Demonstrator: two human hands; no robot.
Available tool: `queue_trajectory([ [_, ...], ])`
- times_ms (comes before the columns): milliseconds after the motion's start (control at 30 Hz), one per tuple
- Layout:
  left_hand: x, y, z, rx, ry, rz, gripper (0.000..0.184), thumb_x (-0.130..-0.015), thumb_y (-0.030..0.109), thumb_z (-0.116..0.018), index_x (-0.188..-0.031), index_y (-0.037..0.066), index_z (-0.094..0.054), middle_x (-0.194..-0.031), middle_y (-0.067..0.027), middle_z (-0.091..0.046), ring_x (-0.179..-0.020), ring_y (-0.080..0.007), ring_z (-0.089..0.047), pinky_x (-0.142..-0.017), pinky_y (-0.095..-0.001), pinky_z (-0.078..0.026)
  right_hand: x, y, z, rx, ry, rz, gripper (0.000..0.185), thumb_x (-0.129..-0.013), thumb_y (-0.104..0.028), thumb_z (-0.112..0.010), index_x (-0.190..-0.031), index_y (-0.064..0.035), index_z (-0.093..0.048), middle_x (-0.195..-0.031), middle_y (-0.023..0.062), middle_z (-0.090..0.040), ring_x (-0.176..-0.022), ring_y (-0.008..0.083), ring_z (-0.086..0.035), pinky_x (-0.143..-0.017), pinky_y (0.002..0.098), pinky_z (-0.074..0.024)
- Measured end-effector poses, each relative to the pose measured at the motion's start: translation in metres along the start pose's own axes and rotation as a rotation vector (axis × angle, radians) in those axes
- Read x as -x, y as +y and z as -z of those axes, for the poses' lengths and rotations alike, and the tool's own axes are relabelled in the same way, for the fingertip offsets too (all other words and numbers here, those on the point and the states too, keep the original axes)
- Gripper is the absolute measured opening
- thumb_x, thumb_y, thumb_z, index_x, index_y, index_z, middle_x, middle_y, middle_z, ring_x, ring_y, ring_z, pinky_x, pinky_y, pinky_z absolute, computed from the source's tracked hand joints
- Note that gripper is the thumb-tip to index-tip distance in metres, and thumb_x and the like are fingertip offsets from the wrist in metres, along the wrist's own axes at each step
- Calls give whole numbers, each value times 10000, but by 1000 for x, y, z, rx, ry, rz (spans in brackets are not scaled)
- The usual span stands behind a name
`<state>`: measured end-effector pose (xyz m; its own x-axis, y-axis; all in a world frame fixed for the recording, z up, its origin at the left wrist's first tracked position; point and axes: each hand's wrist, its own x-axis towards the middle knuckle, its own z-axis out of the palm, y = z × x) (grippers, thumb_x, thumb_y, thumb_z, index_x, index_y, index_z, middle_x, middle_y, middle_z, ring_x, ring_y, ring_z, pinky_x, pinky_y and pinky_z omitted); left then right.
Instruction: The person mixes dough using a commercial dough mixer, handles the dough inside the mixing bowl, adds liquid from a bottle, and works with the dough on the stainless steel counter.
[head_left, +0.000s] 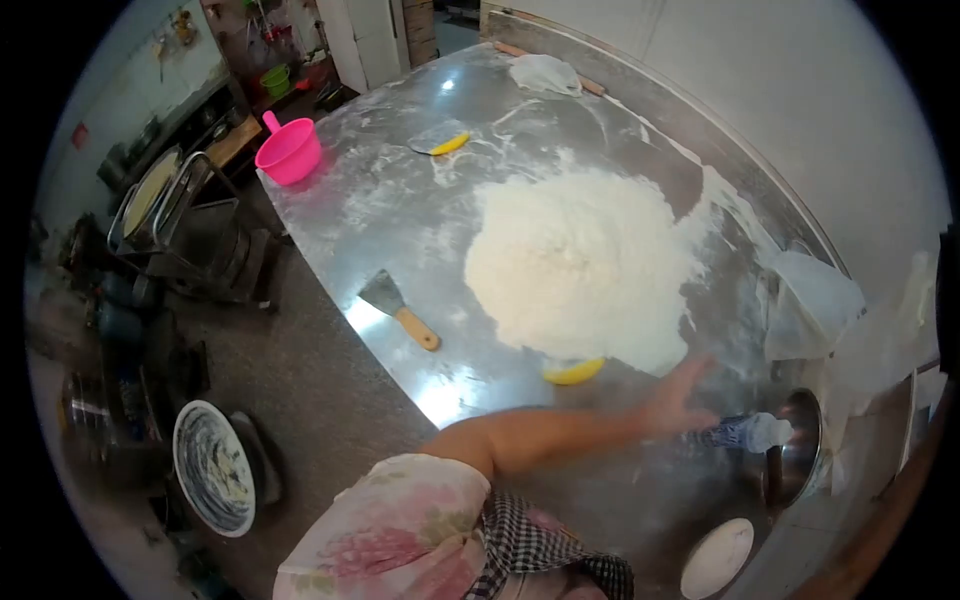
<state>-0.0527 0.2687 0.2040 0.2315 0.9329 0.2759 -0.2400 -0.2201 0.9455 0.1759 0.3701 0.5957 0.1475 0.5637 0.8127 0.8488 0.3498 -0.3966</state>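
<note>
My left hand (680, 405), slightly blurred, reaches across the near side of the metal table with its fingers apart and nothing in them. Close to its fingertips lies a blue-and-white packet or bottle (750, 432), its kind unclear, by a steel bowl (803, 440). Beyond the hand spreads a wide heap of white flour (580, 265). A yellow curved object (575, 372) rests at the heap's near edge. Further left is a dough scraper (402, 312) with a wooden handle. A blurred forearm (890, 510) shows at the lower right; my right hand is outside the picture.
A pink scoop (290, 152) stands at the table's far left corner. Another yellow-handled tool (450, 145) lies behind the flour. Clear plastic sheeting (815, 295) is along the right wall. A white basin (213, 468) and a metal cart (200, 235) stand left of the table.
</note>
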Motion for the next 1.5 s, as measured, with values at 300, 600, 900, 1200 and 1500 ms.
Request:
queue_trajectory([
  [300, 21, 96, 196, 569, 156, 146, 789, -783, 309, -602, -1378, 185, -99, -1403, -135, -166, -1299, -273, -146, -1027, -462, -179, 33, -162, -108, 99, -190, 614, 262, -854, -158, -465, -1002, 44, -540, -943, 173, -571, -858, 289, -529, -770, 355, -415],
  [600, 74, 112, 309, 1041, 138, 263, 686, -835, 547, -413, -1340, 124, -219, -1346, -109, -301, -1252, -279, -264, -1012, -512, -149, 168, -300, -141, -716, -324, -34, 291, -869, -134, -431, -1102, 23, -509, -993, 83, -575, -873, 122, -547, -764, 218, -434],
  [900, 146, 206, 402, -34, 253, 309, 467, -858, 399, -489, -1155, 39, -476, -1081, -85, -546, -934, -188, -554, -739, -328, -477, 272, -317, -173, -603, -346, -201, 206, -823, -64, -442, -978, 14, -554, -878, 36, -569, -781, 100, -519, -725, 223, -417],
  [1200, 134, 210, 493, 959, -230, 342, 494, -888, 390, -421, -1211, 17, -420, -1119, -120, -530, -991, -222, -545, -849, -383, -454, 286, -382, -261, -645, -333, -232, 175, -828, -67, -458, -952, -21, -572, -876, 25, -581, -781, 87, -535, -688, 219, -439],
  [1500, 90, 136, 597, 1030, -295, 512, 368, -874, 248, -401, -1171, 42, -472, -1069, -122, -559, -937, -234, -561, -827, -377, -455, 290, -496, -473, -844, -622, -227, 341, -816, -58, -487, -1156, -26, -486, -1046, 61, -537, -930, 120, -506, -794, 239, -416],
])
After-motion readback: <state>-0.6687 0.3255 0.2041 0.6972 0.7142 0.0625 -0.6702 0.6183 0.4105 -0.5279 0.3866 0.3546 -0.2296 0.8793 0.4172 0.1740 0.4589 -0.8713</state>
